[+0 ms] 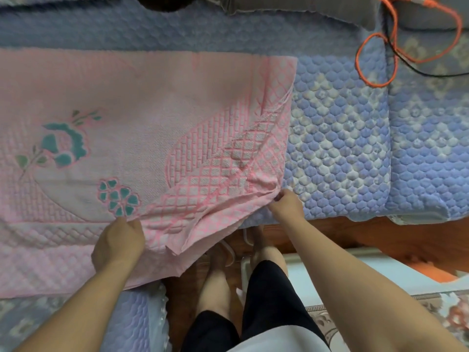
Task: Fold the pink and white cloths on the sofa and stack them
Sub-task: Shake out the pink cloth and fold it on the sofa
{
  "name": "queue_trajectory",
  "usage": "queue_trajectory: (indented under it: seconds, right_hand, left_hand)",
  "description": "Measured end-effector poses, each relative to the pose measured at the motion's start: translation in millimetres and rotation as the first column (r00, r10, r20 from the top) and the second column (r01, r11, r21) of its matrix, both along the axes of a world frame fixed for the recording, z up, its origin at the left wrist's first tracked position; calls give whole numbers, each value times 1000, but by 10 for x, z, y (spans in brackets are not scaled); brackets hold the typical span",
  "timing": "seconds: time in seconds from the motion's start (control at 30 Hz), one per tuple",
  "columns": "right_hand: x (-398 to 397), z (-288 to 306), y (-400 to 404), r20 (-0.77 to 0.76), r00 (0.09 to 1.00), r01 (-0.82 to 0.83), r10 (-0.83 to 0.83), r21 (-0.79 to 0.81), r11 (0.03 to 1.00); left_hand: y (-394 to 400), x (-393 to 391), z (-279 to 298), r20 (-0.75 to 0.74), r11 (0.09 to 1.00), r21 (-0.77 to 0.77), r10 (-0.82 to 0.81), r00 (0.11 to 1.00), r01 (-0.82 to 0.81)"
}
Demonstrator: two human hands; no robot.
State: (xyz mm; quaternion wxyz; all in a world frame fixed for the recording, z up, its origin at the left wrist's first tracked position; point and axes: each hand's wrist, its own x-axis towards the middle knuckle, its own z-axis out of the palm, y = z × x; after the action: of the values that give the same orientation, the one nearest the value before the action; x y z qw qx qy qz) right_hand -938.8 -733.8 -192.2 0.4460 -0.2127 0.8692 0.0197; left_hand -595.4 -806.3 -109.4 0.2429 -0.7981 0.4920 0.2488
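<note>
A large pink cloth (132, 102) with teal flower patterns and raised lattice texture lies spread over the blue quilted sofa (337, 138). Its near right corner is bunched and folded over at the sofa's front edge. My left hand (118, 243) grips the cloth's near edge just below a teal flower, fingers curled into the fabric. My right hand (285, 203) pinches the bunched right corner. No white cloth is in view.
An orange cord (375, 59) and a thin black cable (411, 64) loop on the sofa at the upper right. A grey cushion (291, 6) lies along the back. My legs, a wooden sofa frame (342, 232) and a patterned rug (431, 311) are below.
</note>
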Motion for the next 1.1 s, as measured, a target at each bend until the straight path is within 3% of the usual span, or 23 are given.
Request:
queue_trajectory:
  seconds: [0.07,0.13,0.23,0.3,0.37,0.43,0.53,0.6,0.7,0.77,0.83,0.9,0.97,1.03,1.1]
  right_hand:
    - [-14,14,65,-40,998,43,-43,0,999]
    - [27,37,48,-70,969,232,-238,-94,968]
    - [194,37,-207,81,800,600,-595,-139,788]
    - [286,-57,-418,146,700,713,-699,-85,696]
    - [357,-175,-584,138,708,702,-693,-22,712]
    - [383,-210,-612,98,801,592,-590,12,806]
    - [190,-156,-292,-20,970,241,-243,-65,968]
    - [-49,-55,79,-155,985,77,-80,-25,997]
    - [-301,15,689,-344,914,231,-214,10,973]
    - [-179,32,943,-309,861,393,-403,-97,914]
    - [129,13,1009,-237,830,453,-505,-242,858]
    - [492,-19,1049,-142,805,504,-576,-348,791]
    - [780,-99,1109,14,786,567,-618,-418,710]
    - [953,-195,1129,216,738,664,-640,-407,628]
    - [960,-328,1130,292,720,693,-630,-365,622]
  left_hand:
    - [-35,47,20,0,998,-67,-10,1000,10]
    - [-66,76,-10,-47,999,-25,-44,998,43]
    - [-78,118,-84,-130,991,109,-67,989,81]
    - [-61,131,-110,-184,981,162,-77,980,108]
    - [-57,155,-110,-221,979,145,-108,969,142]
    - [-103,198,-52,-214,990,13,-132,968,138]
    - [-265,341,50,-172,950,-302,-134,976,77]
    - [-396,536,70,-140,888,-456,-136,981,58]
    - [-661,938,-21,-90,894,-436,-157,984,102]
    - [-846,1202,-95,-29,939,-326,-126,992,110]
    - [-951,1244,-92,-8,958,-265,-113,994,107]
    - [-1005,1022,-110,-6,936,-277,-228,974,217]
    - [-977,506,-117,-94,844,-330,-474,875,422]
    - [-901,-185,-160,-246,687,-395,-719,651,610]
    - [-831,-912,-255,-351,517,-451,-852,389,727]
